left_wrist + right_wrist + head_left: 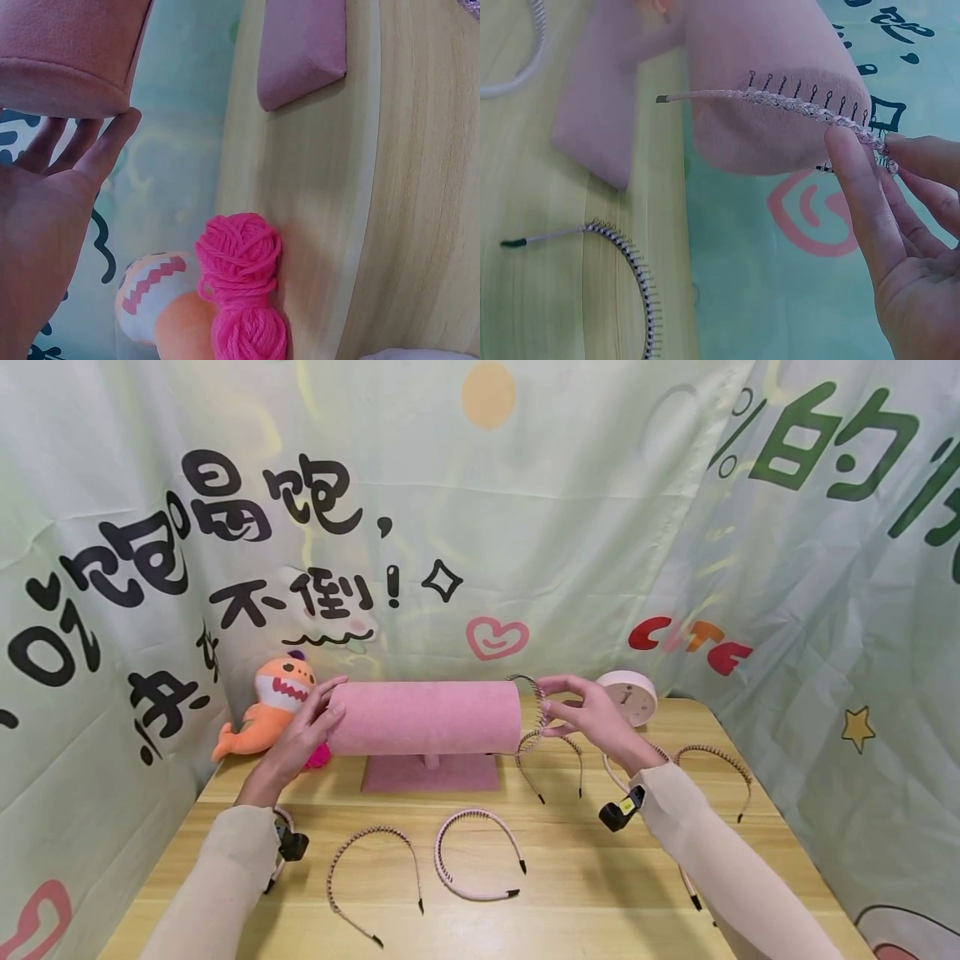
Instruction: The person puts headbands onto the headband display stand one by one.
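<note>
Counter (570,902) of pale wood grain, walled by printed pale-green curtains (585,568); loose headbands (439,852) lie across it, a plush toy (258,729) and round clock (635,695) near the back; left hand (303,727), spread, touches the left end of the pink roll (423,718); right hand (590,712) pinches a braided headband (802,109) at the roll's right end.

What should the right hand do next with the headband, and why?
Maybe ease the headband a little further onto the pink roll: the right hand pinches it close by the roll's end, and the left hand touches the other end, which could help keep the roll steady.
</note>
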Motion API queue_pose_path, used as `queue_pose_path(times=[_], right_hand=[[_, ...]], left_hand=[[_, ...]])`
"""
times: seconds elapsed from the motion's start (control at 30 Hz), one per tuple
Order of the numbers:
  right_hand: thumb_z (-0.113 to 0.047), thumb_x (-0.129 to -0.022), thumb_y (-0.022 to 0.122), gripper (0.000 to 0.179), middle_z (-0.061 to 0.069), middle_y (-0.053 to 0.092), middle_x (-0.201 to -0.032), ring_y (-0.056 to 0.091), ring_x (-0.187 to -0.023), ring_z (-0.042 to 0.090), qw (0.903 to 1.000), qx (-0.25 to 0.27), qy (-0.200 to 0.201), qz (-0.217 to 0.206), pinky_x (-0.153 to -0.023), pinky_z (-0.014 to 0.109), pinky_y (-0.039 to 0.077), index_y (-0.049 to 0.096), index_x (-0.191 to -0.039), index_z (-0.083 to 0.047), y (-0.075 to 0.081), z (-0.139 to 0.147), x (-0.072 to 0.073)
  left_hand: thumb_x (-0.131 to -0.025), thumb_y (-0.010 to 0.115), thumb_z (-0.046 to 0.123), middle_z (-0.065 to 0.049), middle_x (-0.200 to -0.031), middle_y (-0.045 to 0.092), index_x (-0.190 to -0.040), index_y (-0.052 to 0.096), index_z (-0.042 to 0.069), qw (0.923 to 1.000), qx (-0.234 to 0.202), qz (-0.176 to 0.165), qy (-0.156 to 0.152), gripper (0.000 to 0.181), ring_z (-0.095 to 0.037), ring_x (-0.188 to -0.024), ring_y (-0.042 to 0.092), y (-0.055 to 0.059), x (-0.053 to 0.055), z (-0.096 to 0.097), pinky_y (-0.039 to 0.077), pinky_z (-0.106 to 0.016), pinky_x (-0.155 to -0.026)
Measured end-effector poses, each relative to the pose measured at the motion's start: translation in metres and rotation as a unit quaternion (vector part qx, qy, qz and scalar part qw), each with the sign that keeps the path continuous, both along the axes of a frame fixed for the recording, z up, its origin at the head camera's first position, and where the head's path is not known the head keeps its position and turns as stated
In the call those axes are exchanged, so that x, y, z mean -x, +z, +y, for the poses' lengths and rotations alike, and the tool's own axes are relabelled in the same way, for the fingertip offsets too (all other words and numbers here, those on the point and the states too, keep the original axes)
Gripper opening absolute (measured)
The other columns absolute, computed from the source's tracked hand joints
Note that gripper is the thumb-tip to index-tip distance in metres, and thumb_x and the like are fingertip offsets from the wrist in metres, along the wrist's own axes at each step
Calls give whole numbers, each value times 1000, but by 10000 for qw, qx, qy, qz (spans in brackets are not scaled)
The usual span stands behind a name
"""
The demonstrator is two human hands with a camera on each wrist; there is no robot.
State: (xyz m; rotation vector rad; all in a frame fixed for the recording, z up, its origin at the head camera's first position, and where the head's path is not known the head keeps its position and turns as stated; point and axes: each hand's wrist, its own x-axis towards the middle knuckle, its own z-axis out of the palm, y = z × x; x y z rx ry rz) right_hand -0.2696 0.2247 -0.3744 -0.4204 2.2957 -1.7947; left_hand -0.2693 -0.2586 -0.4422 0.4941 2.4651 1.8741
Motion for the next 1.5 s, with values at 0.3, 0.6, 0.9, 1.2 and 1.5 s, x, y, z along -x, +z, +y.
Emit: queue_pose_path(times=[0.3,0.6,0.9,1.2,1.5], right_hand=[[-16,-107,71,50,21,57,-146,73,-110,26,9998,150,125,13,-91,47,66,57,-154,-6,-2,-17,5],[-20,-106,74,49,20,58,-145,74,-113,26,9998,139,145,-43,-97,56,63,60,-152,-11,-5,-24,7],[-16,-106,73,48,18,59,-140,75,-101,22,9999,104,63,15,-94,56,64,61,-152,-10,-1,-31,5],[-18,-108,71,47,16,60,-142,67,-100,22,9998,61,157,109,-83,46,67,62,-154,-13,-4,-28,5],[-23,-109,70,51,11,58,-158,58,-143,34,9965,-371,672,321,-111,58,55,57,-158,-26,-9,-14,8]], left_hand=[[-117,47,35,-18,-176,26,-173,27,23,10000,27,13,-10,61,-42,-161,25,-1,1,-1,23,-75,-126],[-117,47,35,-19,-176,26,-173,27,22,10000,26,43,-12,61,-43,-161,25,-1,1,0,23,-77,-125],[-117,47,35,-19,-177,25,-173,26,23,10000,13,37,-25,62,-42,-161,24,0,1,-1,22,-78,-125],[-117,47,34,-18,-177,26,-173,27,23,10000,27,73,-19,61,-41,-161,25,-2,1,-1,23,-77,-125],[-117,47,34,-18,-177,25,-173,26,21,9999,40,99,-29,61,-40,-161,24,-1,1,-1,22,-75,-126]])
